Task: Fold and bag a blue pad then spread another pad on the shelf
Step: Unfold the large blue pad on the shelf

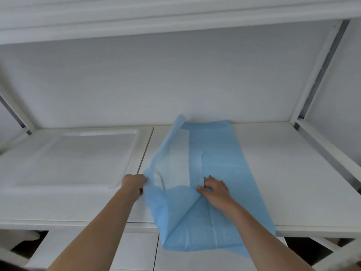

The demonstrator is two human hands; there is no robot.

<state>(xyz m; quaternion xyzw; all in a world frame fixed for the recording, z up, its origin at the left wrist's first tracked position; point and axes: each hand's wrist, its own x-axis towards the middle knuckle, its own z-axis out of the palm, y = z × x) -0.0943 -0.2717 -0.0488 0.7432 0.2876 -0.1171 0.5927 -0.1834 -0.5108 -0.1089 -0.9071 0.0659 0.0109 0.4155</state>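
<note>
I see the blue pad (218, 173) lying on the white shelf (293, 173), running from the back wall at 12 o'clock toward the front edge at 6 o'clock, where its near end hangs over the lip. The pad is only partly opened: the right portion lies flat with its blue face up, while the left flap is lifted and turned outward, exposing a paler inner face near the centre. The left hand (134, 181) sits at 9 o'clock of the pad, fingers curled tight on the left edge and holding that flap off the surface. The right hand (214, 189) rests at the pad's middle, near the fold lines that meet there; the fingers are bent and appear to pinch or pin a fold, though I cannot tell with certainty whether they grip the material or merely press it down. A shallow white tray (78, 159) lies on the shelf at 9 o'clock, well apart from the pad and just beside the left hand. No bag is visible in this view, so I cannot confirm the fold-and-bag stage. My judgement is that this is the spreading stage and that it is roughly midway. What is left: draw the left flap fully out to 9 o'clock, open the near end that overhangs the edge, and smooth the pad flat on the shelf.
</note>
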